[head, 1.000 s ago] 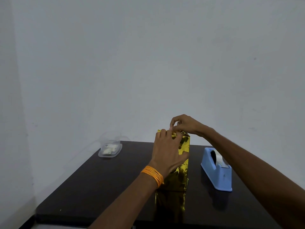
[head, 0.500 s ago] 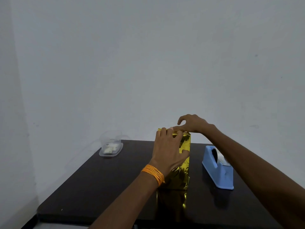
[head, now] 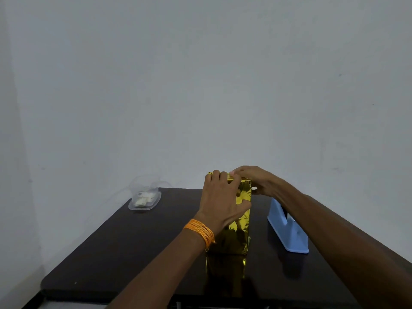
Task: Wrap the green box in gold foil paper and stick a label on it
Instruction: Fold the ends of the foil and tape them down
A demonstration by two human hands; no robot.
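The green box (head: 242, 219), upright and central on the counter (head: 133, 253) in gold foil paper (head: 244, 192), is held at its top in the left hand's (head: 219, 201) grip. The right hand (head: 256, 179) covers the top fold; I cannot tell whether it is pinching or pressing. If it is let go untaped, the springy foil may reopen.

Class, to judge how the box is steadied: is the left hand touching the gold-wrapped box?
Touching. The head view shows the left hand gripping the gold-wrapped box, fingers hooked over its top edge and thumb pressed across the near face.
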